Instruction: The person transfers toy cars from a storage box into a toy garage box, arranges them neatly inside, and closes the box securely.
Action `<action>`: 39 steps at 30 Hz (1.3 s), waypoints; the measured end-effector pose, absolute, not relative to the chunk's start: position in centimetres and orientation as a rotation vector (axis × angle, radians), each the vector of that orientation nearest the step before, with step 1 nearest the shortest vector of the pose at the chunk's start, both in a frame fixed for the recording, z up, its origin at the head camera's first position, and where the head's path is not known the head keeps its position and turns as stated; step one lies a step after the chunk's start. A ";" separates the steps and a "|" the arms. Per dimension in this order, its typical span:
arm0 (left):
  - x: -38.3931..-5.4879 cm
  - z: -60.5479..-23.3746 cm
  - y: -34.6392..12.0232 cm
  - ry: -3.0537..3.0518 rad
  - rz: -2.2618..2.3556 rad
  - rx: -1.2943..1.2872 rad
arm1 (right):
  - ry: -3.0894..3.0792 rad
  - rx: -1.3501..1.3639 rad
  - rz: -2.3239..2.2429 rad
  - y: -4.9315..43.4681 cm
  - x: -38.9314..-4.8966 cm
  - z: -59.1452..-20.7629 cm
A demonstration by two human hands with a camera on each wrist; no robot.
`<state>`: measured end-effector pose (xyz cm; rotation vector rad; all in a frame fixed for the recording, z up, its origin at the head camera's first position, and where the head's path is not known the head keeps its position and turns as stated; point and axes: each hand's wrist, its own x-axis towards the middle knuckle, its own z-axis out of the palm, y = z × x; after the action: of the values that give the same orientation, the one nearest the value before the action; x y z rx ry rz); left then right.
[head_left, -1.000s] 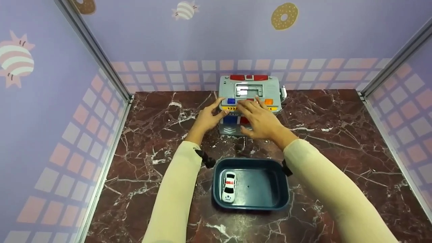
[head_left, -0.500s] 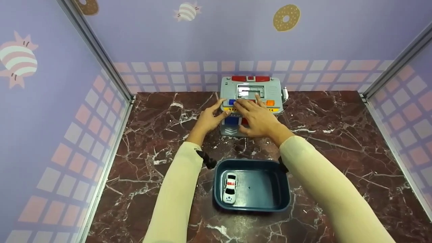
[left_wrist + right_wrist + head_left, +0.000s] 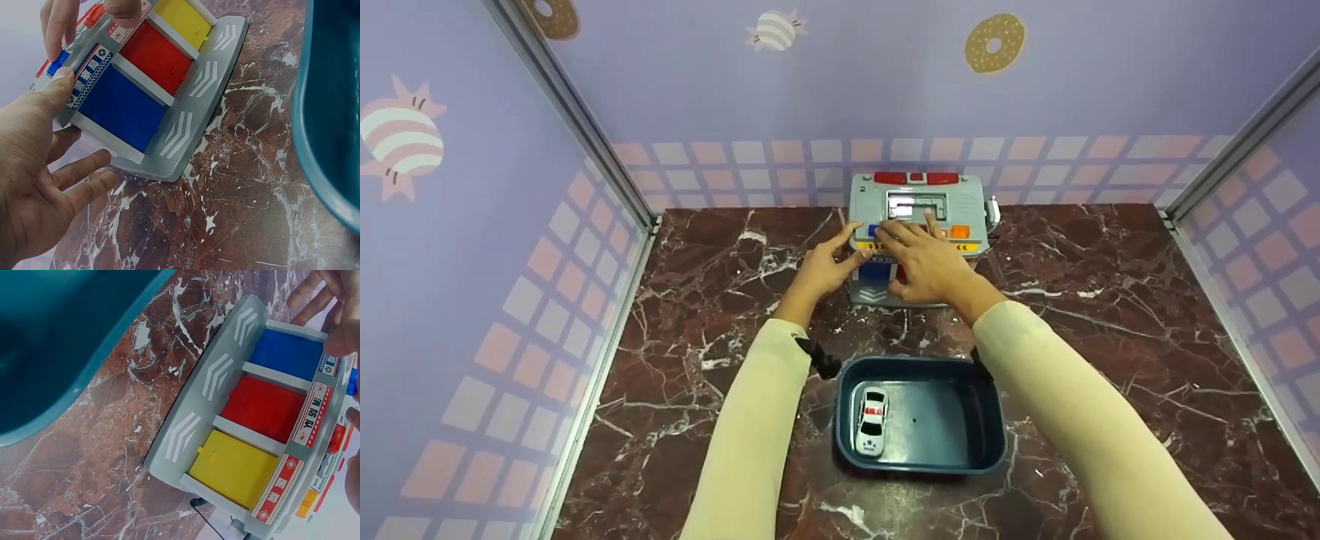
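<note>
A grey toy garage [image 3: 919, 217] stands at the back of the table, with blue [image 3: 121, 104], red [image 3: 264, 408] and yellow [image 3: 233, 469] doors closed along its front. My left hand [image 3: 823, 271] holds its left front corner, thumb on the front edge and index finger at the side of the top. The other left fingers are spread beside the wall. Over the roof lies my right hand [image 3: 934, 262], its fingers extended; one fingertip touches the blue button [image 3: 58, 63]. The red button is mostly covered by that hand in the head view, while the orange button [image 3: 960, 232] shows.
Closer to me, a dark teal basin [image 3: 922, 466] sits beneath my forearms. A white toy police car [image 3: 871, 424] lies at its left side. The marbled table [image 3: 720, 315] is bounded by patterned walls [image 3: 810, 90] at the back and both sides.
My right hand has shifted slightly left, bringing a fingertip onto the blue button. The left hand keeps its place at the garage's corner. The garage doors look unchanged.
</note>
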<state>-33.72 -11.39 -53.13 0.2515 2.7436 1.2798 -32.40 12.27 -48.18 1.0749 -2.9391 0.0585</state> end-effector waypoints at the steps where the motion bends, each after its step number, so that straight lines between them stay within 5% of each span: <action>1: -33.7 -53.1 -11.4 2.743 1.278 0.248 | -2.942 1.073 0.054 12.2 -32.4 -48.1; 39: -33.6 -53.2 -11.5 2.727 1.299 0.255 | -2.936 1.076 0.083 13.1 -31.6 -48.0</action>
<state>-33.64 -11.53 -53.22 0.2552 2.7273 1.2989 -31.61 13.10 -48.05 1.0757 -2.9355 0.0832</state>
